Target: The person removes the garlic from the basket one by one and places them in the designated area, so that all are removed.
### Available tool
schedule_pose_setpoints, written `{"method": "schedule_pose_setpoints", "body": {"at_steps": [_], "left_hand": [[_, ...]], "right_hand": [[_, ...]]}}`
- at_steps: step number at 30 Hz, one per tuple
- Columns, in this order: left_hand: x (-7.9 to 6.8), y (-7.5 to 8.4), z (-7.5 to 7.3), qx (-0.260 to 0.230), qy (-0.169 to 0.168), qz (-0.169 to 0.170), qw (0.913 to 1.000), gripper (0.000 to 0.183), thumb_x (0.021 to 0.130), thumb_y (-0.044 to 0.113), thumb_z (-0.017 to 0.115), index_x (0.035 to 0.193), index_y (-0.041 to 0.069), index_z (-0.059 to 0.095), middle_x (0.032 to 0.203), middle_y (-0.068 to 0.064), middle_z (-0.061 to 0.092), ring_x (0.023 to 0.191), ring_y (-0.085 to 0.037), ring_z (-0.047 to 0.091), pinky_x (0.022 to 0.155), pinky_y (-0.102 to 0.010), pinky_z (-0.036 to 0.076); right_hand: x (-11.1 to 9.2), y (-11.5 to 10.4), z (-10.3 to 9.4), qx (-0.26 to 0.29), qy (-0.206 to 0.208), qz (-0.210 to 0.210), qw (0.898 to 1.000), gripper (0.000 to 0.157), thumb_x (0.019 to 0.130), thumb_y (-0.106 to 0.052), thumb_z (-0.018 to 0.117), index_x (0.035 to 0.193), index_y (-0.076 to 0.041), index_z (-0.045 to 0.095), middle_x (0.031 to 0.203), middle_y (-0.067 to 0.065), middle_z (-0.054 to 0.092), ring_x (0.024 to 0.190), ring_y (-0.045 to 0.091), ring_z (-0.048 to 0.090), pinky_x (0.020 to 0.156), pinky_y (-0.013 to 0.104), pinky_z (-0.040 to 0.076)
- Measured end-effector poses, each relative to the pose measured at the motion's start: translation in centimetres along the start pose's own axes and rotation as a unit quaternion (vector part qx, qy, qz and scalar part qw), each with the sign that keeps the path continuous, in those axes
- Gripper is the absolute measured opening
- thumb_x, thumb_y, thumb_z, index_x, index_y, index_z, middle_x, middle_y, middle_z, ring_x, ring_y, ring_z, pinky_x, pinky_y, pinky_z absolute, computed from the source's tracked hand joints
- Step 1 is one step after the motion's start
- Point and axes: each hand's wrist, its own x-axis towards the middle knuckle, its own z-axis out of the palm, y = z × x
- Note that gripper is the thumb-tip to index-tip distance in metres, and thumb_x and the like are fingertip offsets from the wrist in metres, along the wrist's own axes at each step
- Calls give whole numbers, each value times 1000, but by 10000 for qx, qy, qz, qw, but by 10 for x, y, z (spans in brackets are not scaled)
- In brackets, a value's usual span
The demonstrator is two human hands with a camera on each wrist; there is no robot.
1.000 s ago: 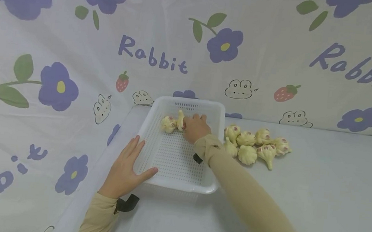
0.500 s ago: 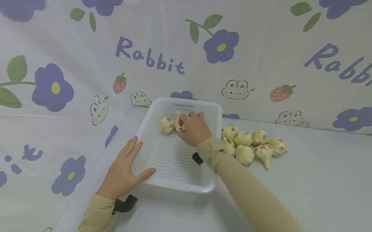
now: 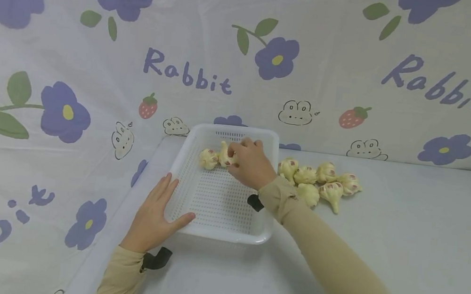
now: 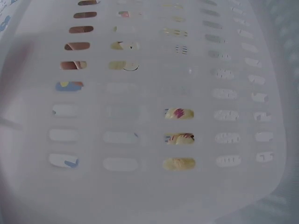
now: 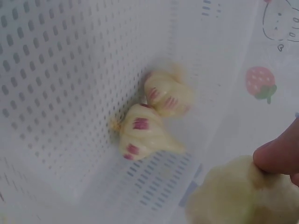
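Observation:
A white plastic basket [image 3: 218,235] holds two garlic bulbs side by side near its back: a left bulb [image 3: 208,159] and a second bulb [image 3: 225,154], both with purple patches in the right wrist view. Over the basket, my right hand [image 3: 252,164] pinches another garlic bulb [image 5: 238,193] between thumb and fingers; the head view mostly hides it. My left hand [image 3: 153,219] rests at the basket's front left corner, fingers straight along the left side, thumb at the front rim. In the left wrist view, the slotted basket wall [image 4: 121,186] shows pieces of garlic through its slots.
Several more garlic bulbs [image 3: 331,192] lie in a cluster on the white table [image 3: 401,238], just right of the basket. Behind the table hangs a white cloth [image 3: 332,66] printed with purple flowers, continuing down the left side.
The right hand has drawn slightly right and up from the two bulbs in the basket, uncovering more of the second one. The left hand keeps its place; the whole view shifts a little.

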Motion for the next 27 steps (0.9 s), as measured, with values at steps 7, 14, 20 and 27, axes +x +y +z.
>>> {"method": "schedule_pose_setpoints", "body": {"at_steps": [7,14,20,27], "left_hand": [[1,1,-1,-30,-32,-16,10000,97,85,52,80,159,3,41,170,-18,29,158,-40,27,124,-62,29],[3,1,0,11,-14,-3,10000,96,85,51,80,158,3,42,169,-19,31,156,-43,29,123,-63,31],[3,1,-1,7,-34,-31,10000,95,85,51,80,158,3,42,169,-19,31,157,-41,29,124,-62,30],[5,1,-2,3,-55,-30,10000,96,85,51,80,159,3,42,170,-19,30,157,-40,28,124,-61,30]], "right_hand": [[-9,4,-8,70,155,-111,9998,28,87,-5,69,115,-9,70,115,11,64,108,31,51,97,44,44],[-22,8,-16,255,330,-178,9990,33,86,-4,68,118,-10,70,122,11,65,112,32,52,99,45,45],[-31,12,-26,408,585,-246,9972,34,85,-2,67,119,-6,70,124,13,67,113,33,54,102,47,44],[-45,26,-36,648,784,-4,9948,33,84,-3,68,117,-7,70,124,13,65,117,37,52,101,49,45]]}}
